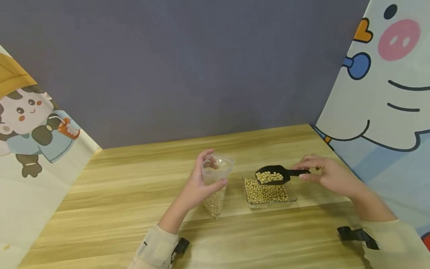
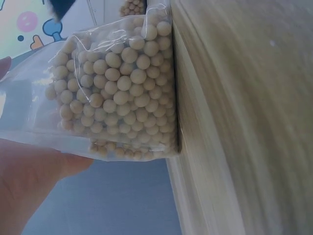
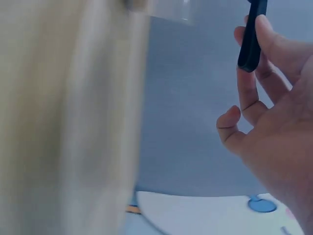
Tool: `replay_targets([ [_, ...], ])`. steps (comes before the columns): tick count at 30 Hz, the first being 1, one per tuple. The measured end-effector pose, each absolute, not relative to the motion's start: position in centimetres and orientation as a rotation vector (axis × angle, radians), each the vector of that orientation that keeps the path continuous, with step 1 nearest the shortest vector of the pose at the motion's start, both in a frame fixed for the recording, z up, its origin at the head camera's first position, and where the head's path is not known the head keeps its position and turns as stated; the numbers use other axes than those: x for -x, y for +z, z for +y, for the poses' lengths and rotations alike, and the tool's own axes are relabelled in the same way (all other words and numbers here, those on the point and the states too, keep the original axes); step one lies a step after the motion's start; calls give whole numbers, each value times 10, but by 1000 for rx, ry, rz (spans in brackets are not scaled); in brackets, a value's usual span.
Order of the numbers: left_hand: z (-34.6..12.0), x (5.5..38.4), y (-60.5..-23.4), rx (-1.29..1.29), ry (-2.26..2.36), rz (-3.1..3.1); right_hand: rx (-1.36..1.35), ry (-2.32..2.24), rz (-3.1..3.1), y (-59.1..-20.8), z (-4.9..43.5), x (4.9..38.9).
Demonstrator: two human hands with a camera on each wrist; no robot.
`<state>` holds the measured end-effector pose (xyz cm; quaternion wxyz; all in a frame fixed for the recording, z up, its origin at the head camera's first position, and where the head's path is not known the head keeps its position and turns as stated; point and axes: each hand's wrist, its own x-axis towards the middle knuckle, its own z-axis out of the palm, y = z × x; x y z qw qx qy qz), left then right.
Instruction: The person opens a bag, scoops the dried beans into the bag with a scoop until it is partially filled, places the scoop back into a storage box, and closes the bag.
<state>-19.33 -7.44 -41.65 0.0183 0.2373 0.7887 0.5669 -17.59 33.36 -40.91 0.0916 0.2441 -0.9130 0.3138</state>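
A clear plastic bag (image 1: pixel 215 200) partly filled with soybeans stands on the table, its mouth open at the top. My left hand (image 1: pixel 201 183) grips the bag's upper part, thumb on the near side and fingers round the far rim. In the left wrist view the soybeans (image 2: pixel 122 88) fill the bag's lower part. To the right, my right hand (image 1: pixel 324 175) pinches the handle of a black scoop (image 1: pixel 285 173), loaded with soybeans. The scoop hangs level above a clear rectangular container (image 1: pixel 272 205) of soybeans. In the right wrist view, thumb and fingers pinch the handle end (image 3: pixel 251 49).
The wooden table (image 1: pixel 134 201) meets a dark grey wall (image 1: pixel 201 67) at the back. Cartoon-printed walls (image 1: pixel 386 112) flank both sides. Straps with black devices (image 1: pixel 181 246) sit at both wrists. The container stands a short way right of the bag.
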Motion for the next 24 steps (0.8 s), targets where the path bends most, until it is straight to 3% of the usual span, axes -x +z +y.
replay_targets([
  [13, -70, 196, -416, -744, 1767, 2457, -960, 618, -2739, -284, 274, 214],
  [24, -76, 192, -414, -739, 1812, 2377, -1114, 269, -2823, -257, 209, 218],
])
